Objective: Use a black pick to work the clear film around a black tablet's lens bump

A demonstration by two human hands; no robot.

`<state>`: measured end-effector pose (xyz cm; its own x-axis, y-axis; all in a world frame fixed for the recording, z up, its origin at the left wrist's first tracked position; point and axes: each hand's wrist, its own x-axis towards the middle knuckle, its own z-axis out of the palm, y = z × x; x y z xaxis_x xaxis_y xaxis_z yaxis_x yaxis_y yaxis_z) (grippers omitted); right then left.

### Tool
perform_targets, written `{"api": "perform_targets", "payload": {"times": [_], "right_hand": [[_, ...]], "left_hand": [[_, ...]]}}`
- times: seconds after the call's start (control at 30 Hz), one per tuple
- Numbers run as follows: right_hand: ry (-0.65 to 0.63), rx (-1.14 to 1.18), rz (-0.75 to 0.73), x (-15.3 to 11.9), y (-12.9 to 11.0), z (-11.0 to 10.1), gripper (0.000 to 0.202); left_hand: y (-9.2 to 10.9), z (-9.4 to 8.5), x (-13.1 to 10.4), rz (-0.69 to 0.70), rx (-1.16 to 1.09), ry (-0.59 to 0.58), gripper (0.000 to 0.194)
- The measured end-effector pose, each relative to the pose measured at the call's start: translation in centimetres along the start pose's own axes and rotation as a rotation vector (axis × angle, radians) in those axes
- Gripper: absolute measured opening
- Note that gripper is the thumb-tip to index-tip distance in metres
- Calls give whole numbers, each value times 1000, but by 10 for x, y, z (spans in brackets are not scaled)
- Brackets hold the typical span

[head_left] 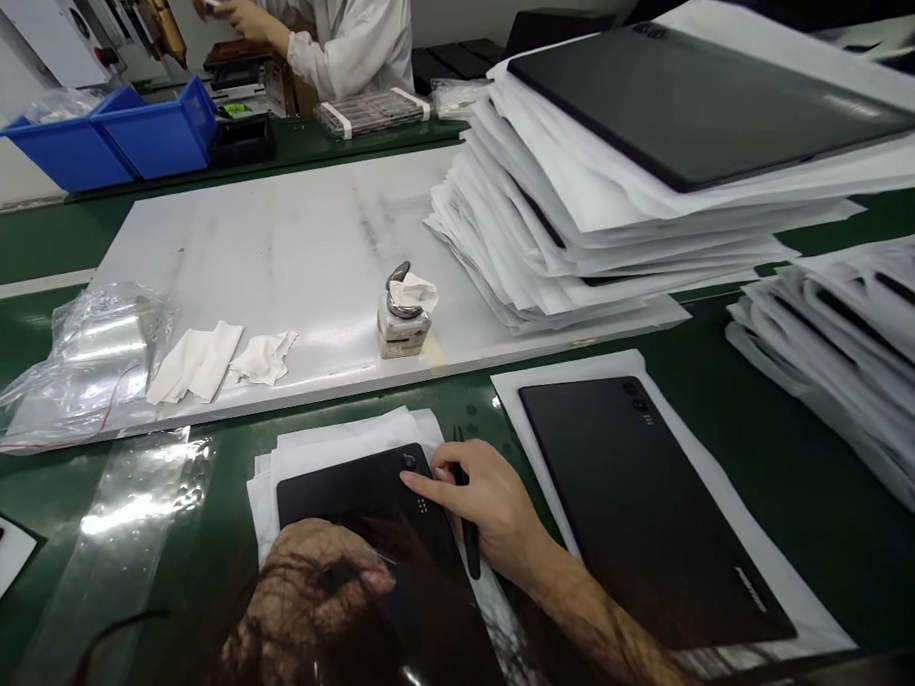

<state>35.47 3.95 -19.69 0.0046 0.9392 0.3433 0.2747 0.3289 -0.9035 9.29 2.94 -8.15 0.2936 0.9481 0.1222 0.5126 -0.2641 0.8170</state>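
A glossy black tablet [448, 603] lies back side up on white sheets in front of me. My right hand [489, 499] holds dark tweezers [471, 549], their tips pointing away from me. Its thumb rests on the tablet's back beside the camera lens [409, 462]. Over the left part of the same tablet is my left hand [322, 568], its fingers curled in. Strands of hair hang in front of it, so what it holds, if anything, is hidden. Another black tablet [639, 499] lies on white paper to the right.
A metal-topped pump bottle [403, 331] stands on the white board [281, 237], near crumpled wipes [198, 362] and a clear plastic bag [101, 341]. Behind right rises a paper stack [521, 235] topped by a tablet [706, 102]. Blue bins [157, 132] and a co-worker [355, 39] are beyond.
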Motion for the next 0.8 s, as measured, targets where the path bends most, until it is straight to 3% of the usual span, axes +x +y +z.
{"api": "perform_targets", "payload": {"times": [0.17,0.27,0.4,0.53,0.63,0.8], "right_hand": [[147,-172,-92,10,-6,-1,27],[55,-391,-245,26,-14,-1,17],[47,-500,-413,43,-29,4,32],[79,-283,-359,49,-48,8,29],[62,-98,-275,52,-56,9,28],[152,6,-74,38,-43,15,29]], "left_hand": [[-4,0,-2,-65,-17,-59,4],[-3,-6,9,-4,-182,-123,7],[4,-25,43,18,-176,-130,5],[12,-40,75,-122,-237,-257,5],[12,-38,87,-116,-303,-341,9],[10,-38,85,-47,-274,-285,13]]}}
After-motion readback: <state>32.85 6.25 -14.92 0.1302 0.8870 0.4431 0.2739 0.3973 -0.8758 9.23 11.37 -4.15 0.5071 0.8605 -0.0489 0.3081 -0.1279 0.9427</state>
